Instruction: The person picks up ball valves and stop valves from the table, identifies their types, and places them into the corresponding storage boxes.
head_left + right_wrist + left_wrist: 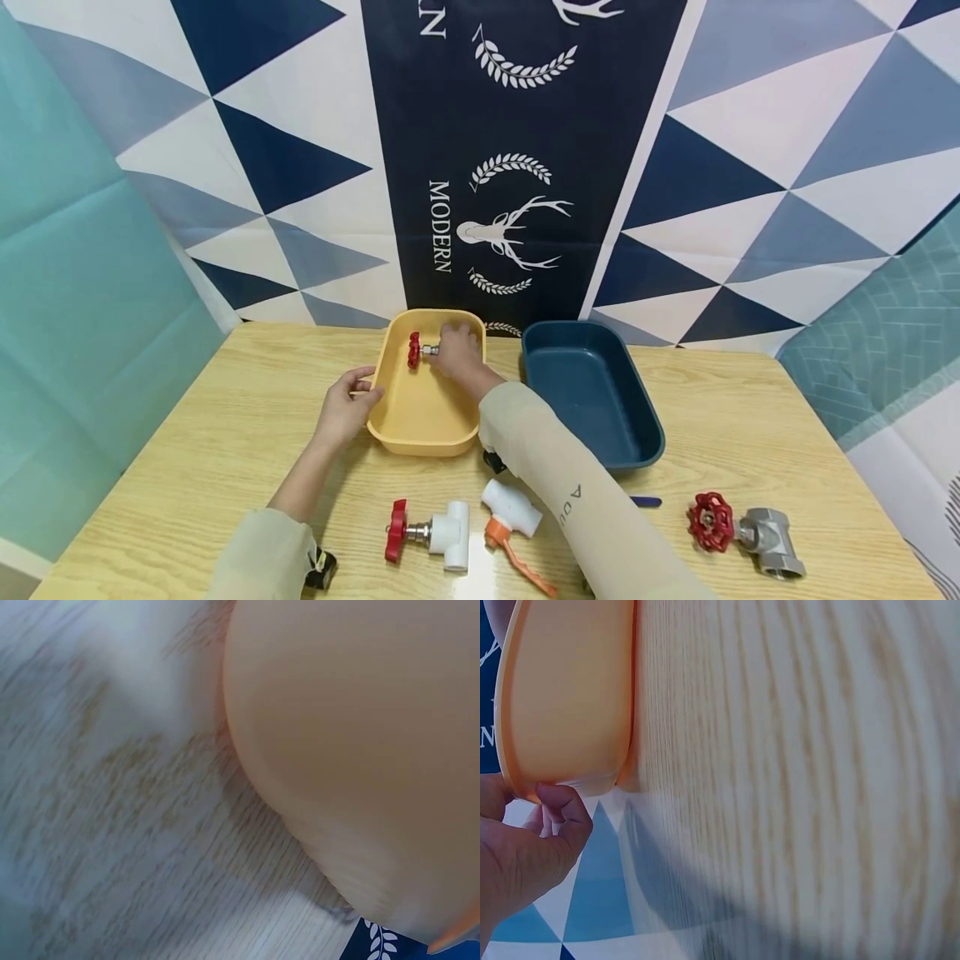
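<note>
Your left hand (347, 408) gripped the left rim of the shallow yellow plastic tray (420, 417) on the pale wooden table (225, 433); the left wrist view showed the thumb (562, 799) curled against the tray's edge.

Inside the tray, toward its far end, lay the small valve with the red handwheel and metal stem (417, 350). Your right hand (457, 354) was closed over that valve's body, with the handwheel sticking out to the left.

Just right of the yellow tray stood the dark blue plastic tray (637, 433).

Along the near table edge lay the white plastic valve with a red handle (431, 529), then the white ball valve with an orange lever (513, 521), and far right the grey metal gate valve with a red handwheel (746, 533).
</note>
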A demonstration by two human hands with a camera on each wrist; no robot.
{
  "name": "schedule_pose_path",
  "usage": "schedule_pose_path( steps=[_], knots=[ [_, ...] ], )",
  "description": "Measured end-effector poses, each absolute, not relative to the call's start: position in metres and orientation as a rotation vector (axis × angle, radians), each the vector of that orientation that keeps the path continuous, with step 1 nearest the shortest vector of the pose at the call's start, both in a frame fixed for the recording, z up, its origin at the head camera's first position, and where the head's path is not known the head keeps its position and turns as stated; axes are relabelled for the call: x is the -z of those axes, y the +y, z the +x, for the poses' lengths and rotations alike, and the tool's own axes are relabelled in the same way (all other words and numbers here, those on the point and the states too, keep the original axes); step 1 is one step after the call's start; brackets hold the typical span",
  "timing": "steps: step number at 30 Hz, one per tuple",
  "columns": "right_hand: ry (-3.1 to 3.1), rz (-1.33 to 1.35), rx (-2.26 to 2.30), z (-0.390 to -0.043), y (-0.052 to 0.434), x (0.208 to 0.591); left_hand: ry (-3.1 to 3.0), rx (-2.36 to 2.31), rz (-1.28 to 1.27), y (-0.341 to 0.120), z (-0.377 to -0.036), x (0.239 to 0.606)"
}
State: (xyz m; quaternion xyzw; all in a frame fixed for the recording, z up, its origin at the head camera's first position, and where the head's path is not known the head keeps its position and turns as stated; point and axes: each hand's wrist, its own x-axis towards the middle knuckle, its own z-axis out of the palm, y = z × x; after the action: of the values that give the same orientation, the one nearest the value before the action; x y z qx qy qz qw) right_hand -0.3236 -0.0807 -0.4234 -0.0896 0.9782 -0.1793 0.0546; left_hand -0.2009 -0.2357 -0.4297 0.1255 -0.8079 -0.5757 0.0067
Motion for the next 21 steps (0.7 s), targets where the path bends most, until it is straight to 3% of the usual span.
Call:
schedule_pose_path(
  steps=[21],
  knots=[
    [3.026,-0.321,0.337,-0.3139,-0.0814,0.4143,-2.531,1.764,0.391,-0.2342,-0.1988,0.4291]
  ],
)
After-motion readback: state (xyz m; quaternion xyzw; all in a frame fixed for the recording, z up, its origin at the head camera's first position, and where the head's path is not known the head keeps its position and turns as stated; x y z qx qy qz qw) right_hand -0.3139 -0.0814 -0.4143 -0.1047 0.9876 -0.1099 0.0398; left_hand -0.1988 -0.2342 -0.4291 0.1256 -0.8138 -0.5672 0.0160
